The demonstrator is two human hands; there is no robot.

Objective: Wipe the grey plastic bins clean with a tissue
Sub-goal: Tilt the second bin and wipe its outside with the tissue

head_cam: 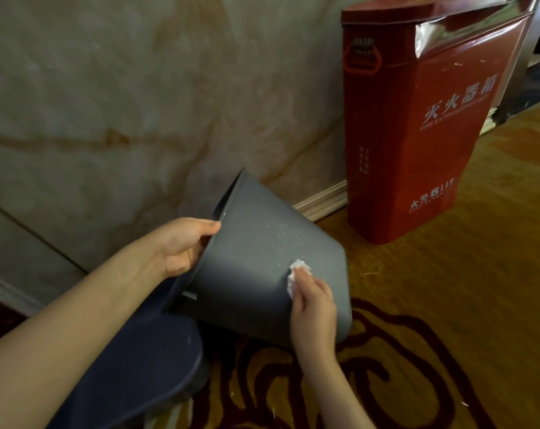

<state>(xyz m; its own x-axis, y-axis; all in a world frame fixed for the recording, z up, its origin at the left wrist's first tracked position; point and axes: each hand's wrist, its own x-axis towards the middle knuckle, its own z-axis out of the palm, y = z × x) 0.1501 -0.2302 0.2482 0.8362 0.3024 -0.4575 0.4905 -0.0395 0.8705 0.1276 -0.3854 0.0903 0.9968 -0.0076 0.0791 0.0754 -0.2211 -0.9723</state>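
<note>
Nearest the viewer, at lower left, a dark blue rounded object [144, 363] lies low over the carpet; what it is cannot be told. A bare left forearm crosses above it, reaching away and to the right.

Just beyond, in the middle of the view, a grey plastic bin [262, 261] is held off the floor and tipped on its side, its open mouth facing left and its closed base to the right. Pale specks dot its upper outer wall. The left hand [182, 246] grips the rim at the mouth, thumb on the outside and fingers curled over the edge, hidden inside. The right hand [313, 308] lies flat against the bin's outer wall near the base, fingers held together, pressing a small crumpled white tissue [297, 274] onto the plastic under the fingertips.

Below and to the right spreads a gold carpet [448, 305] with dark red swirling lines and a few white flecks.

Farther off on the right, a tall red fire extinguisher box [417, 134] with white lettering stands on the carpet against the wall. Behind everything on the left rises a beige marble-patterned wall [123, 103] with a pale skirting board at its foot.
</note>
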